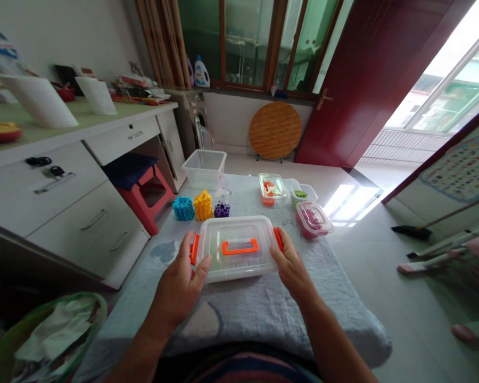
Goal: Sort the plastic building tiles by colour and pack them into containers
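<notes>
A clear lidded box (239, 269) with an orange handle and orange side clips is between my hands over the cloth-covered table. My left hand (183, 279) grips its left end, thumb on the lid beside the clip. On the right end, my right hand (293, 263) holds the box by the other clip. Behind the box stand a blue block stack (183, 208), a yellow one (203, 206) and a purple one (222, 210). To the right are lidded containers with orange pieces (272, 187), green pieces (303, 194) and pink-red contents (313, 219).
An open clear bin (205, 169) stands at the table's back left. A red stool (143, 186) with a dark seat is beside a white desk (64, 186). At lower left, a green basket (99, 319) holds crumpled paper. A broom head (411, 232) lies at right.
</notes>
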`<state>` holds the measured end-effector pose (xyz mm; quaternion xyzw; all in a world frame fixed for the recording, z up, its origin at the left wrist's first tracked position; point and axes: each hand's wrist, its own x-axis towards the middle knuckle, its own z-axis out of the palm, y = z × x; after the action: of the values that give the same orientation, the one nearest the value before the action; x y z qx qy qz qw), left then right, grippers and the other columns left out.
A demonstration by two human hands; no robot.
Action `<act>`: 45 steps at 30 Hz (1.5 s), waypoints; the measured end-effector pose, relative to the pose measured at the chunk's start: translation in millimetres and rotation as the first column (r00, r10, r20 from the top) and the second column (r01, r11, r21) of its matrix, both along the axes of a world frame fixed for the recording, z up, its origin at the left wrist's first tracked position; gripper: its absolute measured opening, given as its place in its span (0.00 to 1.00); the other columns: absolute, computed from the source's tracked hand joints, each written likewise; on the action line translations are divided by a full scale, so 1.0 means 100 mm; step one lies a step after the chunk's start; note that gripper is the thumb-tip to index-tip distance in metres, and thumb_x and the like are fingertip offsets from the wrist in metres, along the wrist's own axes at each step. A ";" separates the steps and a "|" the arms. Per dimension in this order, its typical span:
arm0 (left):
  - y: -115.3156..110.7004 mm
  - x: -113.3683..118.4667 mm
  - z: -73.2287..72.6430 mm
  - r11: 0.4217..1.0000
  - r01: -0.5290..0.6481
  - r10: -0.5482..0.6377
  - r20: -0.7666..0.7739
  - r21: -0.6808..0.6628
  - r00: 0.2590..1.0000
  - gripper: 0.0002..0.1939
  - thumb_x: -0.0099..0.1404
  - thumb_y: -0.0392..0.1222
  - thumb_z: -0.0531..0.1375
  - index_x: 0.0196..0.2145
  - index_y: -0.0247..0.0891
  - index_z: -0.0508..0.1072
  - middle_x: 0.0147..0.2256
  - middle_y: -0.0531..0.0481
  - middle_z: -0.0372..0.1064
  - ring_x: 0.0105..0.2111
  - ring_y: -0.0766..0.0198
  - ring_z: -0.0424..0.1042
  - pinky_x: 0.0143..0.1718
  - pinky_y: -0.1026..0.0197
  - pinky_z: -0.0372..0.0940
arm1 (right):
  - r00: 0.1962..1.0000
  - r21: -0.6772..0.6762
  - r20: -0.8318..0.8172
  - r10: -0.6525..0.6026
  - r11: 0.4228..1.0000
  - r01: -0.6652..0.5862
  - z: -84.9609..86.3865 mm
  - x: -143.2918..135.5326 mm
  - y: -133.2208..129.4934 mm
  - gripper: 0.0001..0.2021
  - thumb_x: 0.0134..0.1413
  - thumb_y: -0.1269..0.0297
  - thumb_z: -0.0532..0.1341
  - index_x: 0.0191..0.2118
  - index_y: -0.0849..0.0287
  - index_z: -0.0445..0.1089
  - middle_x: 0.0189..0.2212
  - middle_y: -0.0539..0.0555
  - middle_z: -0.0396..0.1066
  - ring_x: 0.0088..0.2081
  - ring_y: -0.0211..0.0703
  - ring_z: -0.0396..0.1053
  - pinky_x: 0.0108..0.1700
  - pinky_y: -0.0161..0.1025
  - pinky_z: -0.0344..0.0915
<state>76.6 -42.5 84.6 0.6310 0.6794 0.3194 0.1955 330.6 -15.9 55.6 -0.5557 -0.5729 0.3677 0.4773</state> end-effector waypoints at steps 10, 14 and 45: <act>-0.03 0.15 -0.03 0.983 0.068 -0.011 -0.312 0.173 0.950 0.30 0.66 0.37 0.47 0.66 0.33 0.55 0.58 0.36 0.66 0.47 0.49 0.75 0.43 0.53 0.69 | 0.938 0.136 0.346 0.003 0.989 -0.053 -0.02 -0.09 0.00 0.31 0.59 0.67 0.50 0.68 0.65 0.50 0.68 0.63 0.49 0.69 0.50 0.45 0.70 0.54 0.43; -0.01 0.18 0.01 0.987 0.073 -0.029 -0.284 0.145 0.959 0.32 0.63 0.38 0.48 0.65 0.34 0.56 0.58 0.35 0.65 0.45 0.44 0.75 0.40 0.51 0.69 | 0.936 0.159 0.350 0.032 0.983 -0.093 0.00 -0.08 0.03 0.32 0.57 0.69 0.51 0.68 0.63 0.51 0.68 0.63 0.48 0.69 0.50 0.45 0.69 0.56 0.43; 0.39 0.20 -0.02 0.959 0.276 -0.163 0.667 -0.067 0.727 0.29 0.60 0.55 0.62 0.55 0.38 0.68 0.40 0.48 0.74 0.37 0.58 0.72 0.37 0.59 0.66 | 0.606 -0.323 -0.795 -0.040 0.873 -0.366 0.12 0.55 -0.14 0.14 0.46 0.62 0.70 0.39 0.62 0.75 0.27 0.52 0.76 0.26 0.40 0.73 0.28 0.35 0.72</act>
<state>96.1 -3.1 82.8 0.5371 0.5115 0.4381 0.5079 385.5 -30.4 67.4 -0.3788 -0.2548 0.7379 0.4971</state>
